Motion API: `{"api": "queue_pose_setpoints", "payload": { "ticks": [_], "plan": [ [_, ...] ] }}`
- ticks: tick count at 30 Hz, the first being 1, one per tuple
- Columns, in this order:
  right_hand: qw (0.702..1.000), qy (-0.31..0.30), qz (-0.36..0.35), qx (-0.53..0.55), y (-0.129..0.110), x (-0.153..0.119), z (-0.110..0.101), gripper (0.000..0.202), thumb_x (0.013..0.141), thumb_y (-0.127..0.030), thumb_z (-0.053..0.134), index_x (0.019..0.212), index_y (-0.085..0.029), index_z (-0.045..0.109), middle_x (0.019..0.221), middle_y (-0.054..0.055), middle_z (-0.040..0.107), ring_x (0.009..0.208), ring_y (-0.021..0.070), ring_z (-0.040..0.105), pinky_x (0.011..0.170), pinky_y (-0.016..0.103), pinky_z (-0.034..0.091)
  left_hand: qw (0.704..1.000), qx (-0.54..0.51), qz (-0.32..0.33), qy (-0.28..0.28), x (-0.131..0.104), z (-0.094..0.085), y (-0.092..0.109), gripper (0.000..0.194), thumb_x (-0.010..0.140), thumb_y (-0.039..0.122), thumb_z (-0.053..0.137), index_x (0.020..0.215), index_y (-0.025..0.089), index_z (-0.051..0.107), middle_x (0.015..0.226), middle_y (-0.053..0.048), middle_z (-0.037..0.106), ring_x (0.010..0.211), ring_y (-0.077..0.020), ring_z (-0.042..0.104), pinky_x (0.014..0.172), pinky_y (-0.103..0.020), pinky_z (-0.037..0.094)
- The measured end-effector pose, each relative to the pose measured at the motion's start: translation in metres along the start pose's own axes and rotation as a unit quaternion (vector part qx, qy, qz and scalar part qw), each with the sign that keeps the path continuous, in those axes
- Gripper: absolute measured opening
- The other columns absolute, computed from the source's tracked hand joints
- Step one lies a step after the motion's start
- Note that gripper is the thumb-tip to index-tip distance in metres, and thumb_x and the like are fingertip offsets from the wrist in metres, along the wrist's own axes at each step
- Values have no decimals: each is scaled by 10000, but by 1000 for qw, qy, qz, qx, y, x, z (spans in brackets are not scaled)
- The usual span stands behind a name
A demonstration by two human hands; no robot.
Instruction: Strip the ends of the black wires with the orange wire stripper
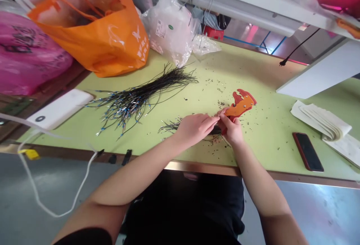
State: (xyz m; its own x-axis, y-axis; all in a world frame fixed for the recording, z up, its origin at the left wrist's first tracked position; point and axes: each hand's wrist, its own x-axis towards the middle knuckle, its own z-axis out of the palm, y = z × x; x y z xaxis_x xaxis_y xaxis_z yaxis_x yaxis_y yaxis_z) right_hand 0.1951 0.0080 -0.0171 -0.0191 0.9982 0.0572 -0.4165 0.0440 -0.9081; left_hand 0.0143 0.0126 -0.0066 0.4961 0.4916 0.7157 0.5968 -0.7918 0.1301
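Note:
My right hand (232, 129) is wrapped round the handles of an orange and red wire stripper (242, 105), its jaws pointing up and away from me. My left hand (194, 128) reaches across from the left, fingertips pinched together against my right thumb and fingers. Whatever sits in that pinch is too small to make out. Under both hands lies a small bunch of black wires (169, 126), partly hidden by them. Farther left rests a larger bundle of black wires (146, 90), many ends tipped in blue and silver.
Dark scraps dot the green table (171, 104). At left lie a white power bank (63, 108) and a cable; behind stand an orange bag (112, 38), a pink bag (28, 53) and clear plastic bags (171, 31). At right are a phone (308, 151), folded cloth (320, 119) and a white panel (317, 70).

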Motion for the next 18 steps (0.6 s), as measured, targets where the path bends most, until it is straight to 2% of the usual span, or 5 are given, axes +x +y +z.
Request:
{"api": "queue_pose_setpoints", "payload": {
  "ticks": [4,8,13,15,18],
  "plan": [
    [998,45,-42,29,-4,3,-6,210,809,-302,834,890,-236,653,840,-8,626,822,162,644,833,348,628,998,-3,-33,-58,-1,-16,-9,228,1081,286,527,1121,206,737,767,-5,754,625,-138,676,524,-235,393],
    [994,75,-55,54,-9,5,-12,205,818,-288,833,908,-244,654,875,-7,618,847,160,653,892,373,630,992,28,-89,-83,-3,-43,-35,286,1079,345,514,1074,236,779,891,-27,803,740,-164,724,607,-262,460],
    [994,73,-56,60,-10,6,-14,220,831,-309,815,958,-245,648,915,-3,627,879,162,664,955,399,614,955,113,-257,-96,5,-63,-92,315,1036,352,513,1135,225,784,1070,-75,810,885,-247,738,729,-333,506],
    [994,71,-56,60,-8,7,-15,236,824,-317,822,965,-240,649,907,-4,632,870,162,662,943,391,615,928,149,-317,-125,8,-61,-119,354,1033,362,489,1173,206,774,1120,-105,799,948,-291,731,786,-373,518],
    [994,65,-50,66,-6,7,-17,268,803,-328,845,964,-228,655,893,-4,639,849,163,663,901,374,622,904,160,-353,-181,8,-53,-151,422,1036,351,453,1294,158,726,1230,-153,763,1074,-339,703,921,-440,523]
  ]
}}
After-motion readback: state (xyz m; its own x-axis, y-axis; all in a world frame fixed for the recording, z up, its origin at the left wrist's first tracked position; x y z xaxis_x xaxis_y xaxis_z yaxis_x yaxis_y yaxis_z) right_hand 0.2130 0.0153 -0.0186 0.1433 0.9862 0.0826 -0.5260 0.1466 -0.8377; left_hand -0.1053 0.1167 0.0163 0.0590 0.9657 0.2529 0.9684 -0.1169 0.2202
